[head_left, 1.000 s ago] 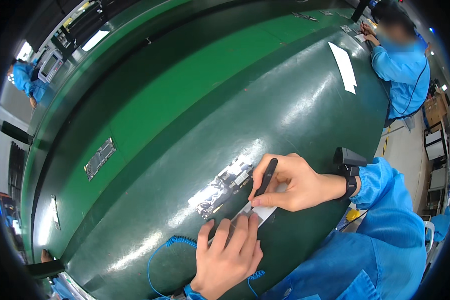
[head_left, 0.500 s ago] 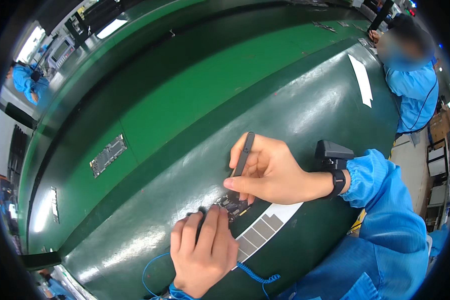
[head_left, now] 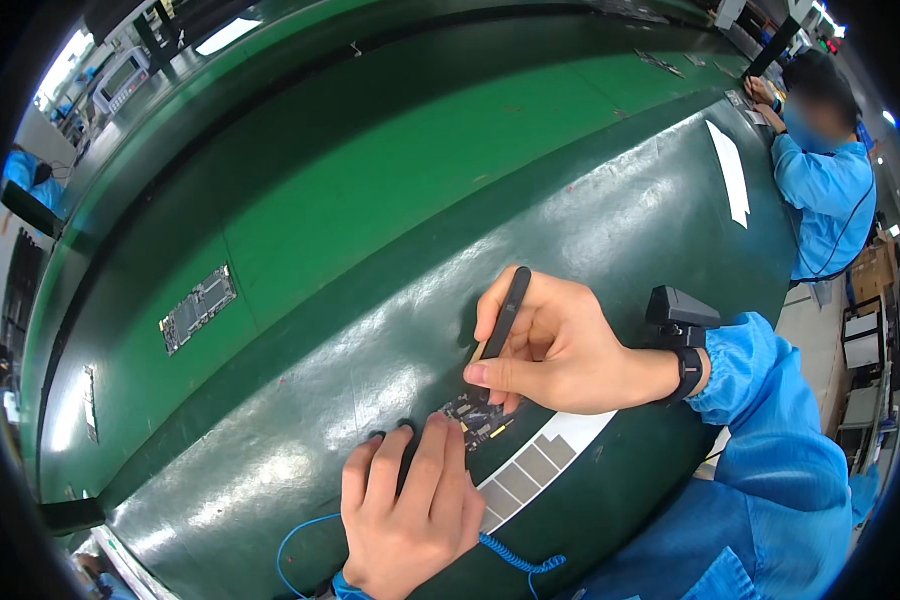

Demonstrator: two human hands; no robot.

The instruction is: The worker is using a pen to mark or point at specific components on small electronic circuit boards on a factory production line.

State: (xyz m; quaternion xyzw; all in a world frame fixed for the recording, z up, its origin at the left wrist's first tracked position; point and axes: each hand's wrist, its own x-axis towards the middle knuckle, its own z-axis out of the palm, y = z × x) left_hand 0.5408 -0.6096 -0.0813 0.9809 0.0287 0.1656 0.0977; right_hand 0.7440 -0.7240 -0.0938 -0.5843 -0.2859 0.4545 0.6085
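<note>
My right hand grips a slim black pen-shaped tool, its tip pointing down at a small dark circuit board on the green bench. My left hand lies flat just left of the board, fingertips holding its near edge. A white strip with grey squares lies beside the board under my right hand. A black device is strapped at my right wrist. A blue coiled cord runs from my left wrist.
A long circuit board lies on the lighter green conveyor belt to the left. A co-worker in a blue coat sits at the far right. A white paper strip lies on the bench near them.
The view has shifted closer over the bench. My right hand moved the tool toward the small board, and my left hand slid up to hold the board's edge.
</note>
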